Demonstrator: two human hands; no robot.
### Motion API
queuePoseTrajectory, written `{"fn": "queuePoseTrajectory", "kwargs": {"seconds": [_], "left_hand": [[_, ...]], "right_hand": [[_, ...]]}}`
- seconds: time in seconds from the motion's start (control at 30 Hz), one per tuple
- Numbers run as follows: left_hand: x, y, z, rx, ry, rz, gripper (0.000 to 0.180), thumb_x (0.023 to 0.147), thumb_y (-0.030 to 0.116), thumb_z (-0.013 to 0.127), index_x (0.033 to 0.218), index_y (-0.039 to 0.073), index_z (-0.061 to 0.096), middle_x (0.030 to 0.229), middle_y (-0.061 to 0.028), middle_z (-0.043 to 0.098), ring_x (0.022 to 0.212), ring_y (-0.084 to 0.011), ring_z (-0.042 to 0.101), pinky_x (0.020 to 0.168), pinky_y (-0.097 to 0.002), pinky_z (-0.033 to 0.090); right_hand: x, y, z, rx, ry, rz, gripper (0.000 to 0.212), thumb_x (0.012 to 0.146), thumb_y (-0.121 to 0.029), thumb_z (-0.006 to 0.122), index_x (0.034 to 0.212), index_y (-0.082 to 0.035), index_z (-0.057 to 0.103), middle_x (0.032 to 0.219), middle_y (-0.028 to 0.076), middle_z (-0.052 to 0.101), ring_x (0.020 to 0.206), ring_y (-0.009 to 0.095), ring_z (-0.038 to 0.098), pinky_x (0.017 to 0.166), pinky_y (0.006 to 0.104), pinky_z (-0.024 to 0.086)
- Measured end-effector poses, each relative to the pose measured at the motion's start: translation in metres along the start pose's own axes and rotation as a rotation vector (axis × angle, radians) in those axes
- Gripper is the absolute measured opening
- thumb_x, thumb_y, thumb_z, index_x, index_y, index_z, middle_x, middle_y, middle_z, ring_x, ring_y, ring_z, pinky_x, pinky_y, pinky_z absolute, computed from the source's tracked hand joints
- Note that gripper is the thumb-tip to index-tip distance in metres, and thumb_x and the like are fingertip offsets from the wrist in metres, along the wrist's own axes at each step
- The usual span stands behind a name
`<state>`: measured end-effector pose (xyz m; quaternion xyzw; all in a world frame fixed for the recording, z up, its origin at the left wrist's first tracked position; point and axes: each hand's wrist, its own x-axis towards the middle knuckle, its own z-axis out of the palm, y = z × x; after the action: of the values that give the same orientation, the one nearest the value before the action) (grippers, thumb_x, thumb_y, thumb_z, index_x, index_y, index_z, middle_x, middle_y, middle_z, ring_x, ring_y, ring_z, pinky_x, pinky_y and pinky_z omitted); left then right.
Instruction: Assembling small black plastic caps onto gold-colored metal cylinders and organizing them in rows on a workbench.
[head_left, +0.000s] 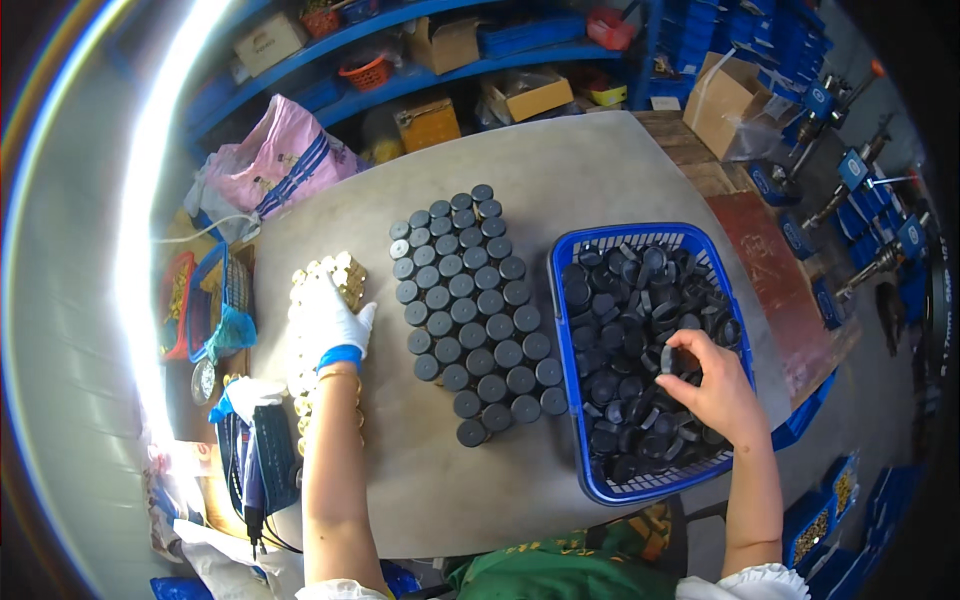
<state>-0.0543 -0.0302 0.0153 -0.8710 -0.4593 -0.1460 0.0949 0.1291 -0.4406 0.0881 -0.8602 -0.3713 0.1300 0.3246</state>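
Note:
My left hand [342,318], in a white glove with a blue cuff, reaches over a group of brass-coloured pieces [350,280] on the left of the table. Its thumb stands apart from the fingers, whose tips are washed out by glare among the pieces. Over a blue basket [566,350] full of black round caps [625,385], my bare right hand [712,385] pinches one black cap [668,360] on edge between thumb and fingertips. Between my hands, several slanting rows of black-capped pieces [463,311] stand close together on the table.
The grey tabletop [560,160] carries all this. Left of it are a pink bag [280,155], a small blue basket [238,290] and a dark container with a pen-like tool [252,480]. Blue shelves with boxes line the back; a cardboard box [725,105] stands back right, near lever machines [850,175].

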Motion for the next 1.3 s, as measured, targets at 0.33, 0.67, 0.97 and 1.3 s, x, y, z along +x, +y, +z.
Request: {"fn": "queuePoseTrajectory", "kwargs": {"seconds": [0.33,0.67,0.97,1.3], "left_hand": [[-0.025,-0.018,0.011,-0.042,0.182,0.214,0.041,0.075,0.024,0.074,0.111,0.011,0.060,0.113,-0.0159,0.061,0.109,-0.0346,0.054,0.095,-0.0447,0.041],[-0.170,0.100,-0.136,-1.711,-0.934,-0.340,0.030,0.092,0.025,0.060,0.108,0.003,0.049,0.086,-0.0071,0.061,0.062,-0.0117,0.059,0.055,-0.0247,0.049],[-0.192,0.119,-0.128,-1.629,-0.848,0.021,0.042,0.078,0.018,0.078,0.111,0.000,0.059,0.095,-0.0079,0.066,0.064,-0.0077,0.058,0.055,-0.0208,0.046],[-0.179,0.119,-0.142,-1.615,-1.378,-0.352,0.029,0.085,0.018,0.072,0.104,0.000,0.062,0.087,-0.0021,0.065,0.066,-0.0031,0.054,0.058,-0.0182,0.043]], "right_hand": [[-0.006,-0.020,0.027,0.228,-0.016,-0.242,0.044,0.075,-0.017,0.079,0.114,-0.006,0.061,0.095,0.009,0.066,0.078,0.019,0.063,0.069,0.0291,0.052],[-0.028,-0.024,0.077,0.862,-0.349,-0.110,0.051,0.077,-0.011,0.078,0.122,-0.002,0.054,0.111,0.009,0.065,0.094,0.014,0.065,0.084,0.0289,0.052],[-0.039,-0.020,0.044,0.446,-0.327,-0.320,0.048,0.075,-0.019,0.079,0.119,-0.009,0.061,0.099,0.008,0.066,0.086,0.016,0.066,0.079,0.0293,0.053],[-0.047,-0.027,0.034,-0.004,0.040,-0.914,0.037,0.078,-0.005,0.068,0.113,0.001,0.058,0.105,0.014,0.061,0.096,0.028,0.062,0.081,0.0348,0.055]]}}
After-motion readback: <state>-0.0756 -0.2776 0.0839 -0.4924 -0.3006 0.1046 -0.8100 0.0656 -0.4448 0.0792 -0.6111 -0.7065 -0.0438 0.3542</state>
